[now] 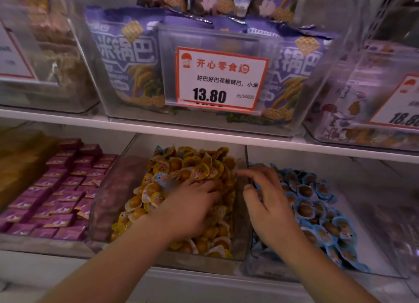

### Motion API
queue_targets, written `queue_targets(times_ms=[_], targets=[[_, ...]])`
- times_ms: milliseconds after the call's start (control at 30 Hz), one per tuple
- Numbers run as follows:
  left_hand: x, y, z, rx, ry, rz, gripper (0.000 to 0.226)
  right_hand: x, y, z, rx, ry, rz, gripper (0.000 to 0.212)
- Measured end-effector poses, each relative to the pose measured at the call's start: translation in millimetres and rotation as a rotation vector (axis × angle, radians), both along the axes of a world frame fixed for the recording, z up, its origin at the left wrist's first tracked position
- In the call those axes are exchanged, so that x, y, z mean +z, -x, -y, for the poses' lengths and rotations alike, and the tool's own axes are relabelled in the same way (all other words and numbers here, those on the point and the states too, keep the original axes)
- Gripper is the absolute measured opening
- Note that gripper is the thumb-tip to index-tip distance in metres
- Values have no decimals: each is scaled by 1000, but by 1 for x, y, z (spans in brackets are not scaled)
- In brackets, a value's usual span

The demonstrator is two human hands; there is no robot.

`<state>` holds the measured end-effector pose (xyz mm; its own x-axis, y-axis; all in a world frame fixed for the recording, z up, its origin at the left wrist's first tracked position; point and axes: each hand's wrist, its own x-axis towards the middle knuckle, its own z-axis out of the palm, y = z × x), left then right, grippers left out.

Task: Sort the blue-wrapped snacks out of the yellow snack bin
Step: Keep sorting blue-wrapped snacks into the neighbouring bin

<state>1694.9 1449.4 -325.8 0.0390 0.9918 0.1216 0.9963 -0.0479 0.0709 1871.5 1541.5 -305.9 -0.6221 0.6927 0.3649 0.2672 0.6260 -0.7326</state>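
**A:** From the head camera, what do you have in front of you?

**B:** You face two shelves. On the lower one you have three clear bins side by side: the yellow snack bin [240, 212] in the middle, a bin of blue-wrapped snacks [322, 212] on its right, a bin of purple packets [63, 189] on its left.

**A:** And your hands?

**B:** Your left hand [192, 207] lies on the yellow-wrapped snacks [192, 164], palm down, fingers pressing into the heap; whether they pinch anything there, you cannot tell. Your right hand [269, 203] is over the wall between the middle and right bins, fingers loosely spread and bent, thumb apart from them; nothing clearly shows between them.

**A:** Any blue ones left among the yellow?

**B:** You can count one stray blue wrapper [162, 178], just beside your left fingertips on the far left side of the heap. Others may be buried; the pile is too dense to count.

**A:** Above?

**B:** Three bins on the upper shelf; the middle one holds purple bags [127, 60] behind one price card [221, 78] reading 13.80.
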Motion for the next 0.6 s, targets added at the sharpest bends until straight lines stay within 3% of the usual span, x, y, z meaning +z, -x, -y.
queue_targets(times_ms=[100, 233, 333, 467, 600], targets=[[9, 9, 17, -8, 97, 200, 28, 2, 2, -3, -7, 7, 31, 41], [19, 25, 33, 79, 174, 356, 28, 4, 3, -4, -17, -3, 61, 44], [19, 22, 28, 168, 92, 272, 38, 3, 4, -3, -21, -2, 52, 45], [11, 3, 2, 228, -29, 136, 27, 3, 4, -1, -24, -6, 21, 44], [-3, -16, -18, 302, 134, -22, 55, 3, 3, 1, -12, -10, -1, 51]])
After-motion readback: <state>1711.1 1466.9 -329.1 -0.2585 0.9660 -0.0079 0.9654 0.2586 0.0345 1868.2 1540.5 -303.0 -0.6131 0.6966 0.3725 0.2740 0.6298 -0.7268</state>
